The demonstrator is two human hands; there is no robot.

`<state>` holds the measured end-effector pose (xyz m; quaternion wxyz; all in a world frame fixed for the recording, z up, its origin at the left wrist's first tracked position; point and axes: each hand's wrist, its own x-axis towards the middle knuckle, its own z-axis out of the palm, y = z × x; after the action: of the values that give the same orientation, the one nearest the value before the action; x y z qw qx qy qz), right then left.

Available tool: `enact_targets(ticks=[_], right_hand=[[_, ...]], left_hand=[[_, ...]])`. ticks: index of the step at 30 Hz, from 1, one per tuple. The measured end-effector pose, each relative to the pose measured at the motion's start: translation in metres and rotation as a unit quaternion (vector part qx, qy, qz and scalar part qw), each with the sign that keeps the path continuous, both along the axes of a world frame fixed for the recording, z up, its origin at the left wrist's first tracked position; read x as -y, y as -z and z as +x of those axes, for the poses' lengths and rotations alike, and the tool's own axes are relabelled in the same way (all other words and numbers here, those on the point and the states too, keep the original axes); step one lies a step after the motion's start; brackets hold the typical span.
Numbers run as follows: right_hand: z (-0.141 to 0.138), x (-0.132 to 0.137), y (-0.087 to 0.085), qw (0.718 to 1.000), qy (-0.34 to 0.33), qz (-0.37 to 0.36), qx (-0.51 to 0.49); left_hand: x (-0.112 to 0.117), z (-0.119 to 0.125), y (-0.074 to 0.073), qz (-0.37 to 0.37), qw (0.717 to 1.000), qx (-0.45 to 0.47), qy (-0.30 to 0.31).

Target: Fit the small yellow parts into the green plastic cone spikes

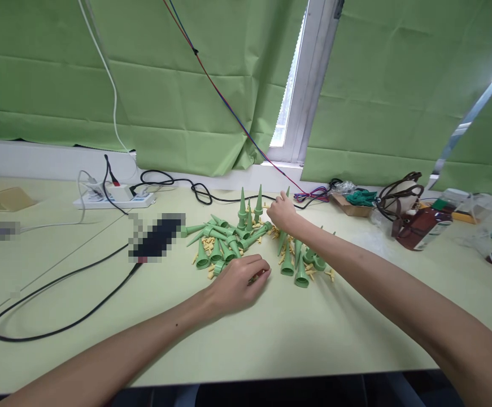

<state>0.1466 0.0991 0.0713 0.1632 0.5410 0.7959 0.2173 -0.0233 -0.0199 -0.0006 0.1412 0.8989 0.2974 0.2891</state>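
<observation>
Green hollow plastic cones with pointed tips, watering spikes by their look, lie in a loose heap (224,236) on the table. Small yellow plastic pieces (209,246) are mixed among them. A few spikes (258,204) stand upright at the back of the heap. My right hand (282,213) reaches to the back, fingers closed at an upright green spike whose tip shows above them. In front of the heap rests my left hand (242,282), its fingers curled toward the thumb; whatever they hold is hidden. More spikes (301,276) lie under my right forearm.
Left of the heap lies a dark blurred device (159,237) with a looping black cable (59,330). A power strip (114,199) stands by the wall. On the right are a brown bottle (426,226), a small cardboard box (351,204) and bundled wires (312,195).
</observation>
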Motion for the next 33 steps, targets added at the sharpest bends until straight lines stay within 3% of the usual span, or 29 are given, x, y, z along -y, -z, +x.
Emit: enact_targets(ticks=[5,7,9,14,20,33], right_hand=[[-0.002,0.026,-0.004,0.999,-0.036,0.018,-0.034],[-0.005,0.036,-0.003,0.991,-0.038,0.015,-0.126],[-0.008,0.041,0.002,0.988,-0.018,0.002,-0.151],[-0.007,0.033,0.026,0.979,0.046,-0.025,-0.198],[0.003,0.021,0.044,0.971,0.069,-0.043,-0.226],[0.002,0.032,0.031,0.97,0.083,-0.058,-0.221]], left_hand=[[0.0,0.0,0.001,-0.003,1.0,-0.001,0.001],[0.0,0.001,0.001,-0.002,1.0,0.001,0.001],[0.0,0.001,0.0,0.001,1.0,0.003,0.001],[-0.001,0.001,0.0,0.008,1.0,0.004,0.0],[-0.001,0.001,0.001,0.012,1.0,0.001,0.001],[0.0,0.001,-0.001,0.012,1.0,0.002,0.004]])
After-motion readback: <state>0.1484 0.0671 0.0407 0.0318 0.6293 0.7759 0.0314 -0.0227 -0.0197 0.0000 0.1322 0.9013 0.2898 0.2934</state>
